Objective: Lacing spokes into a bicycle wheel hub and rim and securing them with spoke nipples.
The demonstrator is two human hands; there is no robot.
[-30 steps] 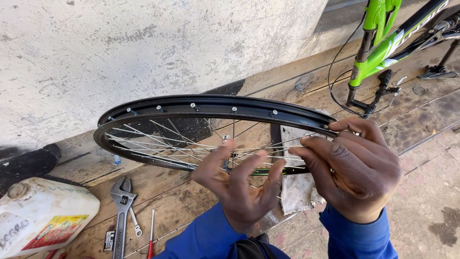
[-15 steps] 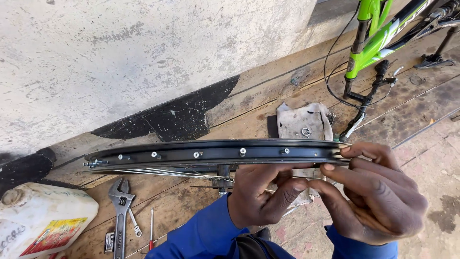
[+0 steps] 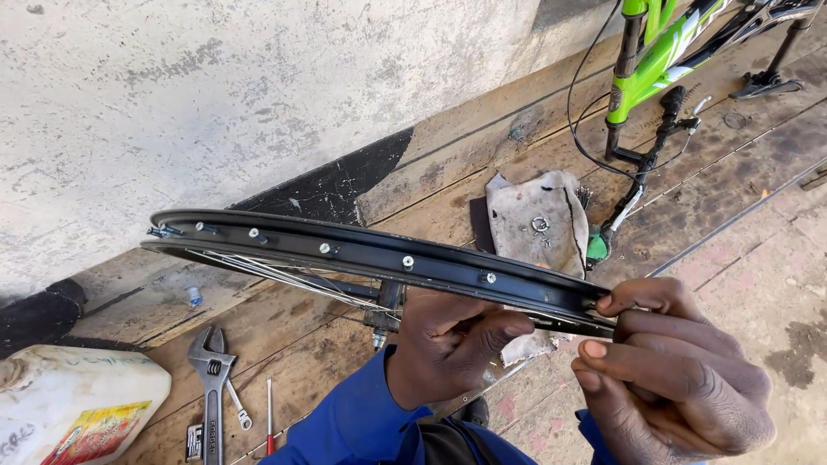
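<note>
The right hand [image 3: 680, 379] runs off the lower right edge of the frame. The left hand [image 3: 448, 344] covers part of the wheel rim [image 3: 379, 250], and its fingertips are hidden beneath it. The green bicycle frame [image 3: 659, 47] is cut by the top edge, the white plastic container [image 3: 73, 409] by the lower left corner. Small metal parts on the grey rag [image 3: 538, 220] are too tiny to identify.

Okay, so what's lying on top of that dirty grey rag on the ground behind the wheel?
On the grey rag lie a few small metal rings or nuts. Its lower part is hidden behind the black wheel rim, so anything there cannot be seen.
</note>
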